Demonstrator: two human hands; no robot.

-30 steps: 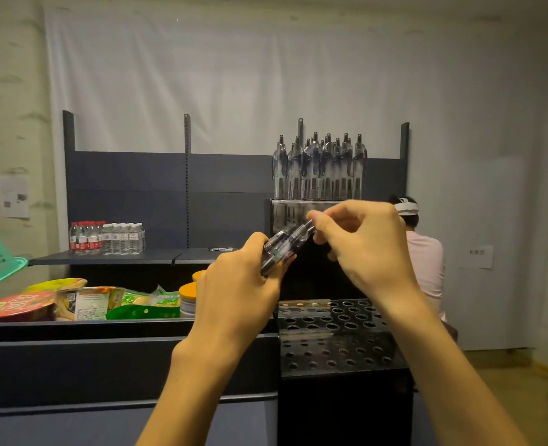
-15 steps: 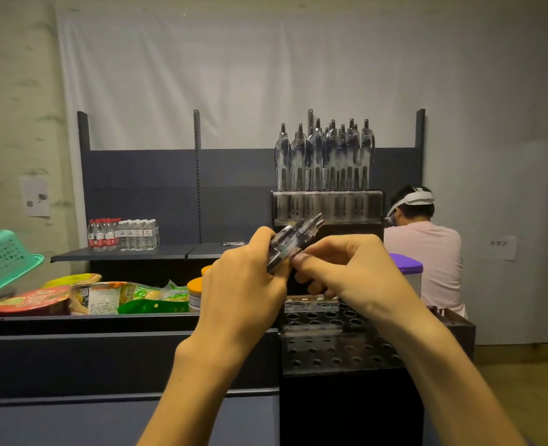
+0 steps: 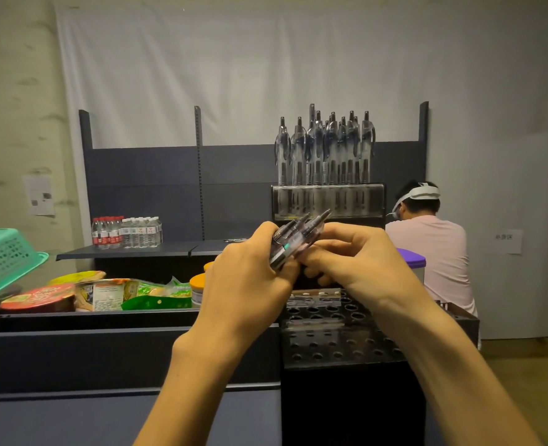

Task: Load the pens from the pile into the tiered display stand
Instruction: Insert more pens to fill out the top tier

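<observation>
Head view: left hand (image 3: 250, 281) grips a bundle of pens (image 3: 293, 241) above the display stand (image 3: 337, 336); right hand (image 3: 353, 255) pinches one pen from it. Draw that pen straight out, tip aimed at a vacant hole

A dark shelf (image 3: 105, 320) left of the left hand (image 3: 250, 284) carries snack packets (image 3: 131, 292). Beyond it, a farther shelf (image 3: 137, 251) carries water bottles (image 3: 126, 231).
</observation>
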